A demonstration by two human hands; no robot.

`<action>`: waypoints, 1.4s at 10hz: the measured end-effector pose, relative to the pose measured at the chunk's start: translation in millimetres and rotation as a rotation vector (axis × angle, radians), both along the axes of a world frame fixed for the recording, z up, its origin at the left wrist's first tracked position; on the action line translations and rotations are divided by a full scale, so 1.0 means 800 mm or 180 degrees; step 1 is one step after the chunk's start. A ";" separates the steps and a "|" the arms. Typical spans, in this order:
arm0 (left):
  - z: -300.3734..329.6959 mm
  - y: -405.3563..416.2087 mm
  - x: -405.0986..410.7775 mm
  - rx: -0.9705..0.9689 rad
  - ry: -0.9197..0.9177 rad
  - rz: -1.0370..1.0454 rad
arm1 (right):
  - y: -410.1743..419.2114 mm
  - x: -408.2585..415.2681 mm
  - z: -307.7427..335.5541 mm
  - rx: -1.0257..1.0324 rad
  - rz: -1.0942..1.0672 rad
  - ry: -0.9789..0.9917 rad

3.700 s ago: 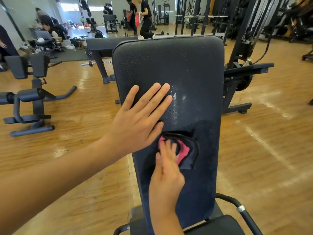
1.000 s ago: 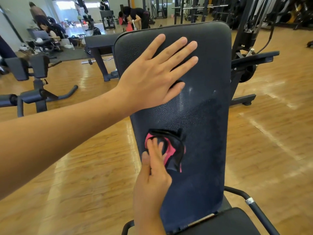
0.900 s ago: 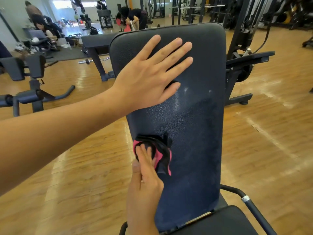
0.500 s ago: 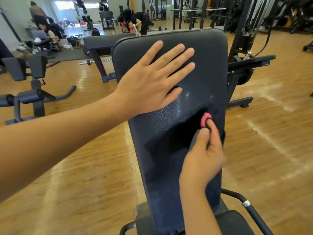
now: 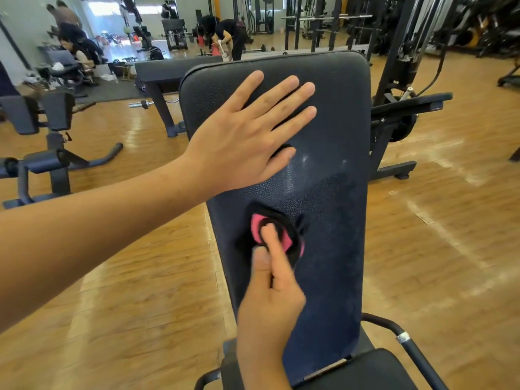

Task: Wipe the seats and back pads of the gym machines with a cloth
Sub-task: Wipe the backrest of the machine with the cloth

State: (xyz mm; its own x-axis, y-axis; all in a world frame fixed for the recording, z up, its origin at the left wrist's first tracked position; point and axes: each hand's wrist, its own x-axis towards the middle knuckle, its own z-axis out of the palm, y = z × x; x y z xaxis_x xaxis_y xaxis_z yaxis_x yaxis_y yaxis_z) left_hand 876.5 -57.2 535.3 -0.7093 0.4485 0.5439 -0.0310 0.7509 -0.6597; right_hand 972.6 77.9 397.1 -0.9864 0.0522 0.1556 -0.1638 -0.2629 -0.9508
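A black upright back pad of a gym bench stands in front of me, with its black seat at the bottom edge. My left hand lies flat on the upper part of the pad, fingers straight and spread. My right hand presses a pink and black cloth against the pad's lower middle with extended fingers. The pad looks darker and damp on its lower right part.
A flat bench stands just behind the pad. A leg machine is on the left and a cable machine on the right. A metal handle bar sits beside the seat. People work at the far end of the wooden floor.
My right hand swept the cloth to the pad's right edge and has come back to the lower middle. My left hand stays flat near the top.
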 end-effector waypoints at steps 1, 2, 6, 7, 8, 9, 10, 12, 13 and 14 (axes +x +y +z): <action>-0.001 0.000 0.000 -0.0021 0.0045 -0.0021 | 0.039 -0.036 0.025 -0.0185 -0.0859 0.0030; 0.000 0.000 0.000 -0.0032 0.0036 -0.0032 | 0.069 -0.090 0.047 -0.0367 -0.1211 0.0115; 0.000 0.000 0.001 -0.0017 0.0001 -0.0037 | 0.000 -0.085 0.021 0.0575 -0.0662 0.0857; 0.000 0.001 0.001 -0.0025 0.0032 -0.0010 | -0.025 -0.045 -0.011 0.0636 -0.0478 0.0979; 0.000 0.002 0.001 -0.0026 0.0007 -0.0013 | -0.045 -0.023 -0.048 0.1060 -0.0351 0.0841; 0.001 0.000 0.002 -0.0008 0.0014 -0.0020 | -0.028 -0.007 -0.046 0.0618 -0.0071 0.0125; 0.001 0.001 0.002 -0.0031 0.0021 -0.0016 | 0.016 -0.016 -0.002 0.0083 -0.0534 -0.0165; 0.000 0.000 0.000 -0.0022 0.0030 -0.0009 | 0.073 -0.114 0.054 0.0003 -0.1124 0.0125; 0.000 0.001 0.001 -0.0041 0.0020 -0.0022 | 0.053 -0.137 0.052 0.0369 -0.1077 0.0162; -0.001 0.001 0.001 -0.0019 0.0011 -0.0014 | 0.030 -0.124 0.044 0.0466 -0.0951 0.0205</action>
